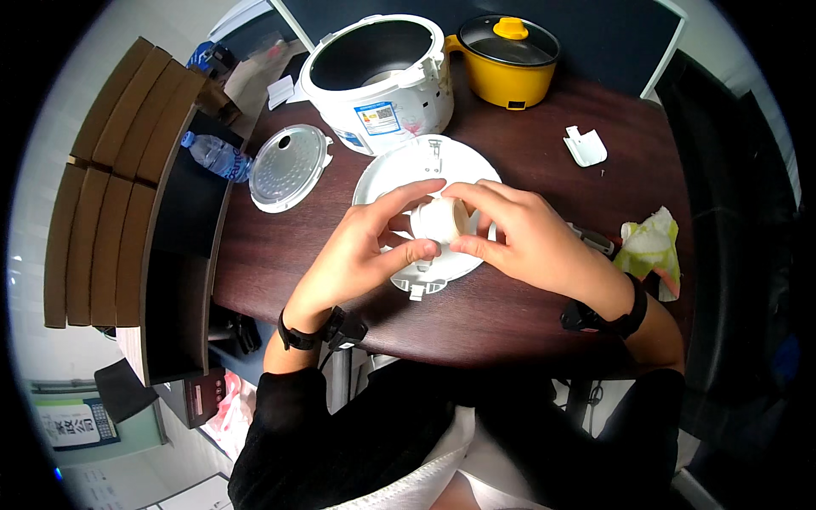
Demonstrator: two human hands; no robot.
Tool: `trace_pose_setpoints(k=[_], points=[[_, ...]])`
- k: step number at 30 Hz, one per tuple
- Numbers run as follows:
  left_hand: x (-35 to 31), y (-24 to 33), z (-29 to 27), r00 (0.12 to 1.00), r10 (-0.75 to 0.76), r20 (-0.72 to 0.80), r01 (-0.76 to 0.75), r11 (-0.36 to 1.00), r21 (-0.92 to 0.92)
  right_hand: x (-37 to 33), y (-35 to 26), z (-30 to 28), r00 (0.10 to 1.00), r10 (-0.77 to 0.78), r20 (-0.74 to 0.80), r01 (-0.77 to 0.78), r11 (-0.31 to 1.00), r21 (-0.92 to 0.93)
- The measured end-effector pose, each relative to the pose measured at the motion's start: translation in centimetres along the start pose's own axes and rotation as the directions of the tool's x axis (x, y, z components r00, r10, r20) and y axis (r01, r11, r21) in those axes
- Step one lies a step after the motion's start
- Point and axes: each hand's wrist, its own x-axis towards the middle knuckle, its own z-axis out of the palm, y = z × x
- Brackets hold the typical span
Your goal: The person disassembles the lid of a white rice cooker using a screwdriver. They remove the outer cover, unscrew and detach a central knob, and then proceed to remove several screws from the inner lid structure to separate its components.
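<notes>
Cylinder (442, 220): cream-white, short, rounded. Left hand (365, 246), right hand (531, 231) grasp it over white lid (399, 166). Dark surface (540, 149): room beyond right hand; forearms (659, 336) cross near edge.

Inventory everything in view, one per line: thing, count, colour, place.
Table: 1, dark red-brown, centre
Cooker body: 1, white, dark inside, table's back
Lidded pot: 1, yellow, right of the cooker body
Perforated disc: 1, grey, table's left
Round cover: 1, white, mid-table
Small round part: 1, cream-white, held above the cover
Small panel: 1, white, table's right
Cloth: 1, white and yellow-green, table's right edge
Bottle: 1, clear, blue cap, left of the disc
Cardboard boxes: several, brown, far left
Wrist straps: 2, black, one per wrist
Left hand: 1, bare, part's left
Right hand: 1, bare, part's right
</notes>
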Motion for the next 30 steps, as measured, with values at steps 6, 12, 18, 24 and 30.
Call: trace_pose_setpoints(k=[6,12,18,24,30], points=[[0.4,-0.2,0.7,0.998,-0.051,0.041,0.050,0.999,0.009,-1.0,0.0,-1.9,0.998,0.045,0.048,-0.046,0.999,0.014],[-2.3,-2.7,-2.8,0.974,-0.131,-0.186,0.134,0.991,0.006,-1.5,1.9,-6.5,0.945,0.326,0.025,-0.312,0.920,-0.237],[-5.1,-6.9,-7.6,0.822,-0.277,-0.497,0.348,0.936,0.054,-1.8,7.8,-9.7,0.875,0.485,-0.016,-0.439,0.778,-0.450],[-2.2,-3.7,-5.2,0.912,-0.158,-0.378,0.246,0.949,0.196,-1.9,9.2,-9.5,0.855,0.517,0.024,-0.476,0.804,-0.355],[9.4,-1.3,0.7,0.999,0.001,0.051,-0.023,0.901,0.433,-3.8,9.6,-12.5,0.843,0.529,-0.099,-0.533,0.797,-0.284]])
